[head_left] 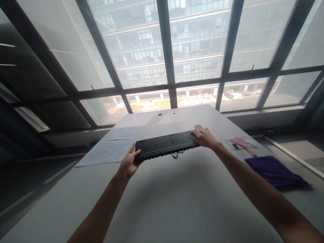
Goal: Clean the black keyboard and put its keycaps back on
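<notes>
A black keyboard (165,144) is held above the white table with its underside facing me and its keys along the lower edge. My left hand (129,162) grips its left end, thumb on the underside and the other fingers partly hidden. At the right end, my right hand (203,136) holds the keyboard, with the thumb over the underside and the fingers along the far edge. A thin black cable (174,155) shows in a small loop below the keyboard's lower edge.
Paper sheets (105,152) lie on the table (177,202) at the left. A pink brush or comb (242,144) on a clear bag and a folded purple cloth (277,172) lie at the right. Large windows stand beyond the far edge.
</notes>
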`<state>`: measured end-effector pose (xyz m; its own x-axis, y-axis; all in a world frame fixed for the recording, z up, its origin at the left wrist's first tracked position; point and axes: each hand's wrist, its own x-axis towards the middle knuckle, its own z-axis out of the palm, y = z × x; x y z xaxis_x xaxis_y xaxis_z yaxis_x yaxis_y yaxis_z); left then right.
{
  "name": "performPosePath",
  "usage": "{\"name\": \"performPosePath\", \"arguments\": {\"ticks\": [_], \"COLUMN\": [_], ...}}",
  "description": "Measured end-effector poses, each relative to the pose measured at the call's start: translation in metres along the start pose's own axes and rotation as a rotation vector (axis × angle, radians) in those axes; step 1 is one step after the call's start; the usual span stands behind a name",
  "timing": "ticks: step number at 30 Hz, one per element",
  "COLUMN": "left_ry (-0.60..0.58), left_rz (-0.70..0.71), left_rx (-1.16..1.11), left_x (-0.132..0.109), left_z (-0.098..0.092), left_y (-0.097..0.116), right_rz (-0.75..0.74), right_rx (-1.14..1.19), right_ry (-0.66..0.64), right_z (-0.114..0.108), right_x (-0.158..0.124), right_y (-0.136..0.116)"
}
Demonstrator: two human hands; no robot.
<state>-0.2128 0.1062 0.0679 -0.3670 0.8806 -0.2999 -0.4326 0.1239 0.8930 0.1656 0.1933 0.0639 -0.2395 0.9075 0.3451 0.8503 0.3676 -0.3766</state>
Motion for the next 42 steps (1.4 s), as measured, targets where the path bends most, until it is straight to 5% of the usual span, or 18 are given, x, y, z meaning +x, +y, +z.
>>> {"name": "performPosePath", "arguments": {"ticks": [3, 7, 11, 17, 26, 34, 39, 42], "left_ry": [0.005, 0.021, -0.007, -0.014, -0.042, -0.143, -0.166, -0.094], "left_rz": [-0.008, -0.021, -0.01, -0.053, -0.053, 0.137, 0.348, 0.493], "left_rx": [-0.016, -0.026, -0.038, -0.017, 0.038, -0.033, 0.146, 0.446], "left_x": [0.001, 0.002, 0.005, 0.006, -0.002, -0.002, 0.02, 0.038], "left_z": [0.001, -0.001, -0.006, -0.009, -0.006, -0.001, -0.003, -0.012], "left_y": [0.001, 0.009, 0.017, 0.021, 0.03, 0.047, 0.038, 0.027], "right_rz": [-0.041, 0.009, 0.178, 0.168, -0.273, -0.05, 0.033, 0.067], "right_rx": [0.068, 0.394, 0.755, 0.995, 0.581, 0.623, 0.525, 0.531], "right_ry": [0.274, 0.463, 0.471, 0.42, 0.525, 0.517, 0.501, 0.473], "right_z": [-0.012, -0.02, 0.003, 0.034, -0.001, -0.003, -0.009, -0.006], "right_x": [0.003, 0.006, -0.002, -0.028, -0.032, -0.029, -0.02, -0.012], "right_y": [0.01, 0.037, 0.063, 0.076, 0.071, 0.065, 0.061, 0.061]}}
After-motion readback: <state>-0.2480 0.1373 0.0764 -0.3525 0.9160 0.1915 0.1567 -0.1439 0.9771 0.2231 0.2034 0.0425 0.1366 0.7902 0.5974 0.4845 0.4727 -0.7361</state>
